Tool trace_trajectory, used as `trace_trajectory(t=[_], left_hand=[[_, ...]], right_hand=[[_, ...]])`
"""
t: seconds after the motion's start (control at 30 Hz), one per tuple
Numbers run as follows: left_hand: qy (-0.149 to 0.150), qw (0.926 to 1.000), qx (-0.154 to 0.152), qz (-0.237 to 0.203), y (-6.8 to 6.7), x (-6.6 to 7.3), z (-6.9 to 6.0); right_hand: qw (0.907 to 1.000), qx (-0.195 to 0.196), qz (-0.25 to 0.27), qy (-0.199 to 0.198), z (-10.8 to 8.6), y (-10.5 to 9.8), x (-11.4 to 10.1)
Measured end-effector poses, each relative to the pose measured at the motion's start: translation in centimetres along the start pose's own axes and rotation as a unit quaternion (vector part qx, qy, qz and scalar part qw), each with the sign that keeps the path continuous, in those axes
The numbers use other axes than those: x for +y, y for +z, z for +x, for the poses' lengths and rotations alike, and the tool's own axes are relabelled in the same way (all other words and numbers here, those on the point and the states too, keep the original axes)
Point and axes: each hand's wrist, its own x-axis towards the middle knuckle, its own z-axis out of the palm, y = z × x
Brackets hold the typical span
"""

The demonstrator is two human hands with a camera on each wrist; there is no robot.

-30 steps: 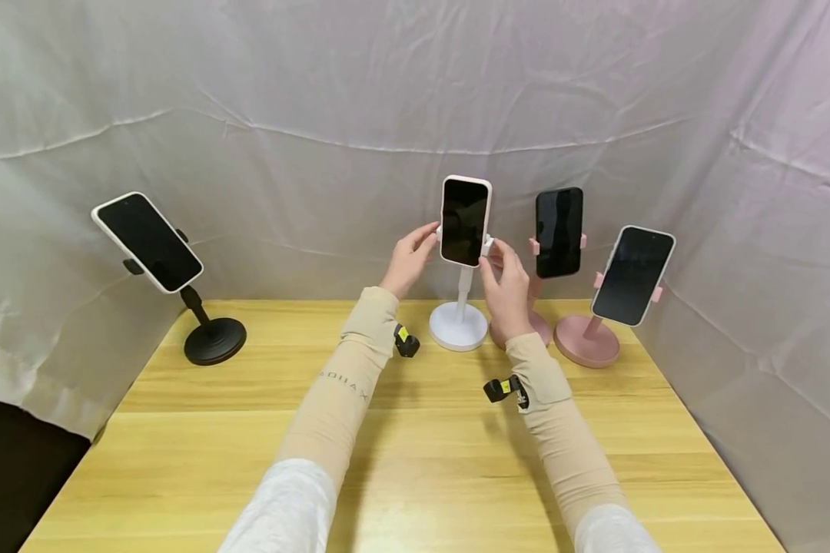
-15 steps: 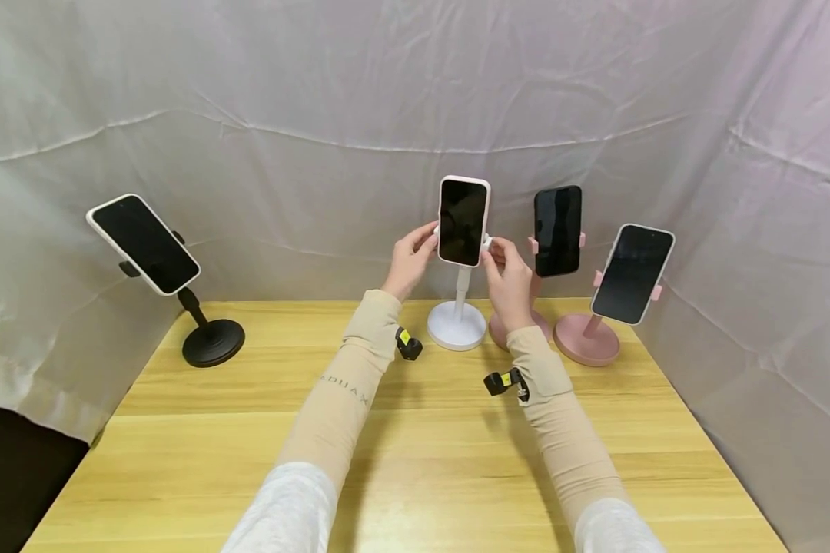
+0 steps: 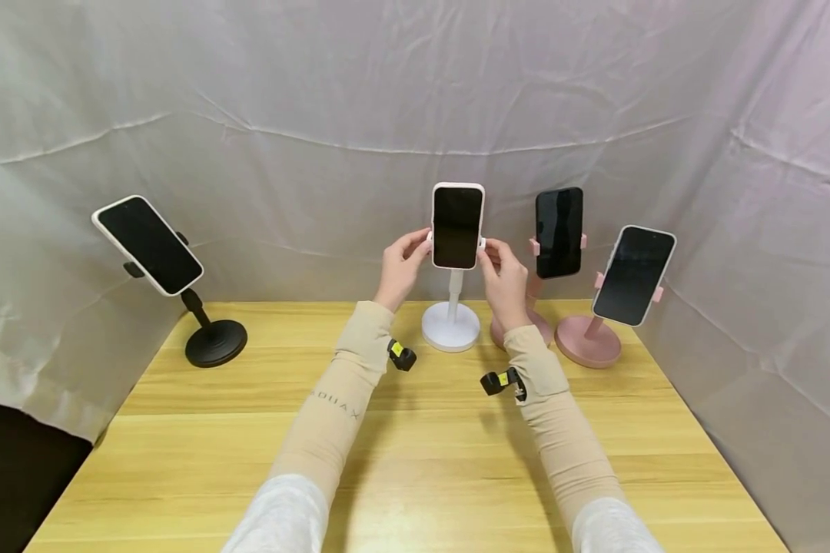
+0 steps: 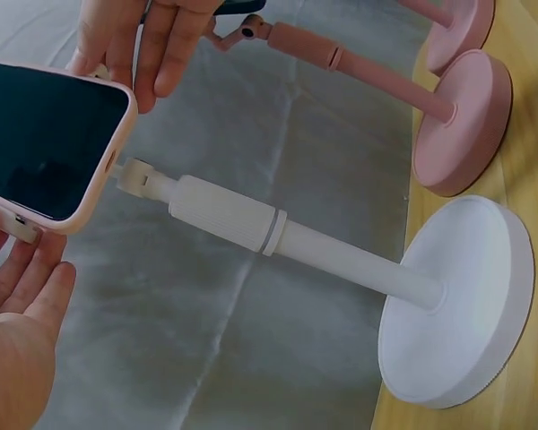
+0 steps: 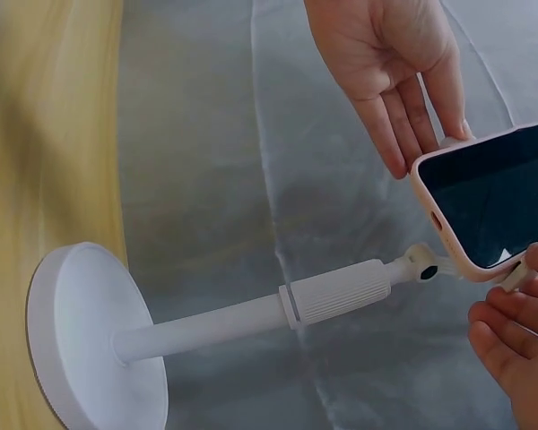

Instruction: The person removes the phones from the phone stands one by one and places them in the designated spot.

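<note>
A phone (image 3: 458,227) in a pale pink case sits upright in the clamp of a white phone stand (image 3: 450,328). My left hand (image 3: 397,270) pinches the clamp's left arm between thumb and fingers. On the other side, my right hand (image 3: 506,281) pinches the right arm of the clamp. The left wrist view shows a white clamp arm (image 4: 18,226) against the phone's edge, at the left fingers. Below the phone, the stand's ribbed collar (image 5: 341,291) and joint show in the right wrist view. The phone's screen is dark, and its back is hidden.
Right of my hands, a black phone (image 3: 559,232) and a pale-cased phone (image 3: 634,275) sit in pink stands (image 3: 587,340). A white-cased phone (image 3: 150,244) leans in a black stand (image 3: 216,342) at the left. Grey cloth (image 3: 318,192) hangs behind the wooden table (image 3: 429,461).
The white stand and its phone have shifted slightly left, and the phone sits a little lower and straighter. Both hands have kept to the clamp's sides; the left has moved slightly left.
</note>
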Motion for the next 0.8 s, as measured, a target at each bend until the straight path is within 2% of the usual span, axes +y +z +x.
trace_trajectory(t=[0.1,0.37,0.53,0.8], left_hand=[[0.002,1.0000,0.006,0.003,-0.1,-0.1,-0.1],[0.007,0.9997,0.018,-0.012,-0.5,-2.6,0.8],[0.016,0.9995,0.025,-0.011,-0.6,-2.9,0.5],[0.027,0.9990,0.035,0.003,-1.1,-2.5,-0.9]], right_hand=[[1.0000,-0.002,0.004,0.002,0.0,0.0,-0.1],[0.9999,-0.008,0.011,0.003,-0.1,0.3,-0.5],[0.9997,-0.015,0.016,0.006,-0.4,0.4,-0.5],[0.9993,-0.023,0.028,-0.004,-1.1,0.3,-0.6]])
